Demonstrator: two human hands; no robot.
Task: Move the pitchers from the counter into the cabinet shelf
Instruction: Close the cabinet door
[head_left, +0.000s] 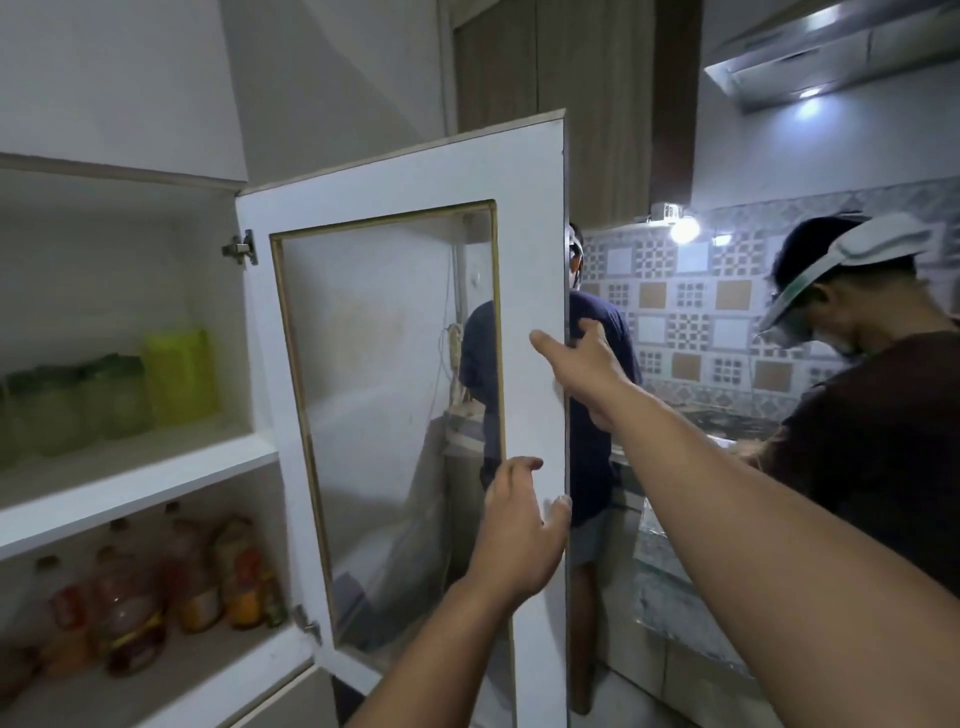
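Note:
A white cabinet door (415, 182) with a glass pane stands swung open in the middle of the view. My right hand (587, 369) grips its free edge, thumb on the front and fingers behind. My left hand (519, 525) lies lower against the same edge with its fingers spread and holds nothing. On the upper cabinet shelf (156, 467) at left stand several clear pitchers with green lids (119, 400) and a yellow-green pitcher (179, 374).
The lower shelf holds several bottles (192, 566). One person in a dark blue shirt (597, 415) stands just behind the door. Another in a brown shirt (872, 447) bends over the counter (727, 421) at right. Patterned tiles cover the far wall.

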